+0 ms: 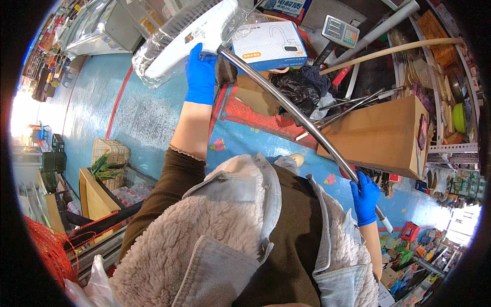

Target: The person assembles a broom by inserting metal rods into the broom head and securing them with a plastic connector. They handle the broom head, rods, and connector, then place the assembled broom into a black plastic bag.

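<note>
A broom lies slantwise in front of me, its wide white head (204, 31) with grey bristles still in clear plastic wrap (153, 71). My left hand (201, 77), in a blue glove, grips the lower edge of the head close to where the pole joins; its fingertips are partly hidden. From there the shiny metal pole (294, 108) runs down to the right. My right hand (365, 199), also gloved in blue, is wrapped round the pole near its grey end cap (387, 225).
Behind the pole, a white and blue faucet box (268, 43) sits beside a digital scale (340, 31) and black plastic bags (302, 87). A big cardboard carton (378, 135) stands at right. Wicker basket (110, 153) and red netting (48, 250) are at left.
</note>
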### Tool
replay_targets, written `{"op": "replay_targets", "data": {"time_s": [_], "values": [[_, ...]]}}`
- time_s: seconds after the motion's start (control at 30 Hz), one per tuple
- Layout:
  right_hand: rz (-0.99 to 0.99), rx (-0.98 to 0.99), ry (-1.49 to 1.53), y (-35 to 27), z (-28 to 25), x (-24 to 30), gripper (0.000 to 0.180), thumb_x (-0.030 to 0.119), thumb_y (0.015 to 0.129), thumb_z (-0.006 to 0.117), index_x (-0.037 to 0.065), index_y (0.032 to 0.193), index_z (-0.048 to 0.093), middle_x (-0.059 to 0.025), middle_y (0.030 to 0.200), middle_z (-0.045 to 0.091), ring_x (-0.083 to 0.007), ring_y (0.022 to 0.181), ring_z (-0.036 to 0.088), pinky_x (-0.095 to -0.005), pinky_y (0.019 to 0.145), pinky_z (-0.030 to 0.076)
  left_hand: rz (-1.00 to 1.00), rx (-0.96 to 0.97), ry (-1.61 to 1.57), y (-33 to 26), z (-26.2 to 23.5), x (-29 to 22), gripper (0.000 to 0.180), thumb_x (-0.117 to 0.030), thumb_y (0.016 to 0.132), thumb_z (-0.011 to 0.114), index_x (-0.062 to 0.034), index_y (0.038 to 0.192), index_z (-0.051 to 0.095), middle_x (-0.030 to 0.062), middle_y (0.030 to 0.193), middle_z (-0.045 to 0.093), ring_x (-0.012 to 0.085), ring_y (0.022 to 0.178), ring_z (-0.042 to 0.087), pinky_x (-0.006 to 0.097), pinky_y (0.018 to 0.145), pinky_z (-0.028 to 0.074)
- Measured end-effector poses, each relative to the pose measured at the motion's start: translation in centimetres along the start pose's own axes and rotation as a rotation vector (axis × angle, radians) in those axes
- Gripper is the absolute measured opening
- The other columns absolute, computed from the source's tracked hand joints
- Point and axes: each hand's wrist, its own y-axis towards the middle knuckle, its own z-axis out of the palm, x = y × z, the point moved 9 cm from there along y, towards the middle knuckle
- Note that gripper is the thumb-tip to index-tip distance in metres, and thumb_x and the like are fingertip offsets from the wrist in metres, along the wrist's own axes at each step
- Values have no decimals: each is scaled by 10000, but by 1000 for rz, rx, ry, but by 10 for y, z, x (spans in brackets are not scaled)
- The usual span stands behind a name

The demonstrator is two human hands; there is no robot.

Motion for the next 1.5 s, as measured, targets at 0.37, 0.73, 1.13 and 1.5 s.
{"op": "replay_targets", "data": {"time_s": [0.37, 0.73, 1.13, 1.5], "values": [[575, 786, 1268, -24, 74, 38, 314, 278, 904, 546, 31, 1094, 578, -2, 842, 595, -118, 735, 544, -266, 665, 454, -225, 84, -63, -6, 15, 44, 329, -187, 854, 532, -68, 1160, 529, 120, 1168, 565, 282, 1059, 535, 400, 876, 447], [26, 110, 417, 11, 43, 47, 309, 295, 856, 551, 92, 1089, 547, -155, 978, 585, -355, 822, 581, -403, 671, 471, -190, 507, -37, -30, 90, 6, 473, -371, 908, 439, -110, 1301, 412, 108, 1308, 452, 274, 1176, 439, 433, 991, 357], [168, 454, 1125, -9, 81, 58, 356, 337, 887, 532, 45, 1089, 560, -83, 906, 617, -218, 803, 593, -313, 719, 462, -133, 362, -71, -25, 102, -6, 529, -392, 857, 533, -69, 1264, 435, 117, 1244, 502, 269, 1085, 511, 419, 889, 446], [187, 454, 1158, 38, 66, 62, 319, 350, 904, 522, 66, 1024, 603, 7, 722, 588, -77, 629, 529, -260, 533, 420, -259, 429, -149, -29, 107, 23, 549, -340, 849, 561, -60, 1297, 415, 134, 1276, 481, 286, 1112, 504, 413, 919, 446]]}}
